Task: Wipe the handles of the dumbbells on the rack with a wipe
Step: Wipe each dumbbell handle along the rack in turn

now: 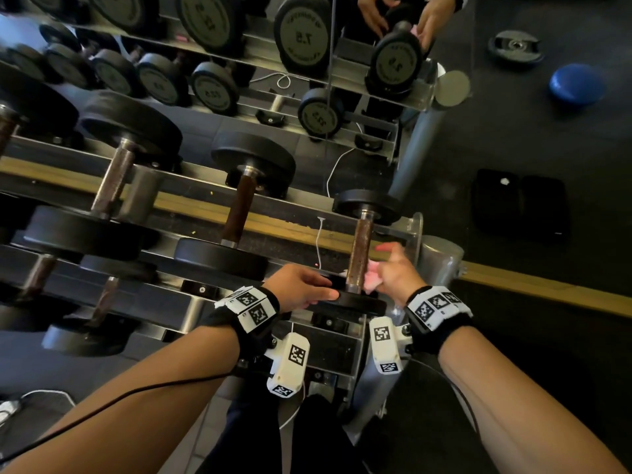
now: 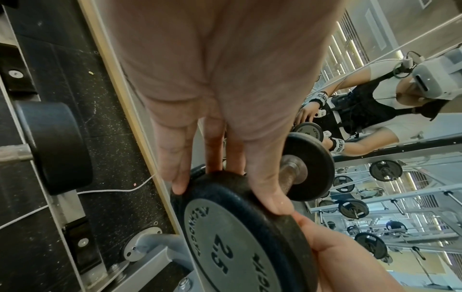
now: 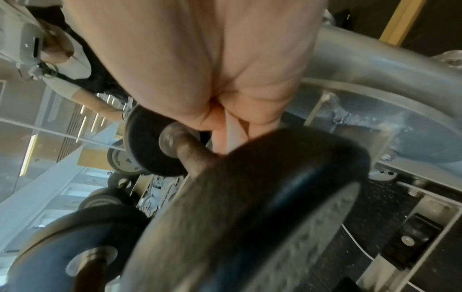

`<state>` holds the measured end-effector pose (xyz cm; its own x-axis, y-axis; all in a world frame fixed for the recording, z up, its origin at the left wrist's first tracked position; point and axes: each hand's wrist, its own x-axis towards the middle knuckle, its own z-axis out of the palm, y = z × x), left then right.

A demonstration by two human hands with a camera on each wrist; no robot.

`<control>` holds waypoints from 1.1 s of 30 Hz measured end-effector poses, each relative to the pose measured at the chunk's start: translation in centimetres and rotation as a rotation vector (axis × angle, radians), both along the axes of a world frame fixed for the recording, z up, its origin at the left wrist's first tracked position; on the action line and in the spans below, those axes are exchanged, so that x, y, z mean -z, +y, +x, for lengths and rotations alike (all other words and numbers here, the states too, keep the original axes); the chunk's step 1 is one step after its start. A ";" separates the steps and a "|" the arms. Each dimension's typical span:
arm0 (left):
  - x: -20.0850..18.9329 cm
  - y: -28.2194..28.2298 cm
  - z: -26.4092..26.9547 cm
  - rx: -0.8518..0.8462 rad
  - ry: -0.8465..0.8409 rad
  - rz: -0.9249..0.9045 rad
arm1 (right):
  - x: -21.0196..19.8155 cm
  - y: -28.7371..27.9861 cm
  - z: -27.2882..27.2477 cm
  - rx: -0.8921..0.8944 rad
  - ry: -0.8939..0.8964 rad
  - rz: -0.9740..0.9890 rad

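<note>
- Head view: I see my left hand (image 1: 301, 289) laid on the near plate (image 1: 355, 304) of the end dumbbell (image 1: 360, 248), which sits on the rack (image 1: 191, 186) at its right end.
- Left wrist view: my fingers (image 2: 265, 177) are straight and slightly spread over the plate's rim, with the thumb (image 2: 325, 243) against the same rim; the plate face reads 2.5.
- Head view: my right hand (image 1: 396, 271) holds a pink wipe (image 1: 372, 278) against the right side of the rusty handle (image 1: 359, 254), near its lower end.
- I can see the fingers bunched on the wipe, with one fingertip (image 1: 383, 248) pointing out past the handle.
- Right wrist view: blurred; the palm (image 3: 200, 69) is close to the handle, and I cannot tell the finger positions there.
- Larger dumbbells (image 1: 239, 206) lie to the left on the same rack, and a mirror (image 1: 307, 46) behind repeats the scene.
</note>
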<state>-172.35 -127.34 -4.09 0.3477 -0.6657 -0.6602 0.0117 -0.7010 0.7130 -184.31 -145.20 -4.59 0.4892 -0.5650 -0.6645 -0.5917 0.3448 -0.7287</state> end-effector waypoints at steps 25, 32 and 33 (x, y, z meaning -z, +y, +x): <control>-2.5 -3.1 1.8 -0.205 0.505 -0.230 | -8.2 3.4 -1.2 -0.248 -0.122 -0.325; -2.4 -2.6 3.6 -0.317 0.643 -0.268 | -6.9 4.4 -0.9 0.028 -0.157 -0.324; -2.4 -2.7 3.7 -0.346 0.621 -0.262 | -6.6 4.5 -0.9 0.075 -0.173 -0.306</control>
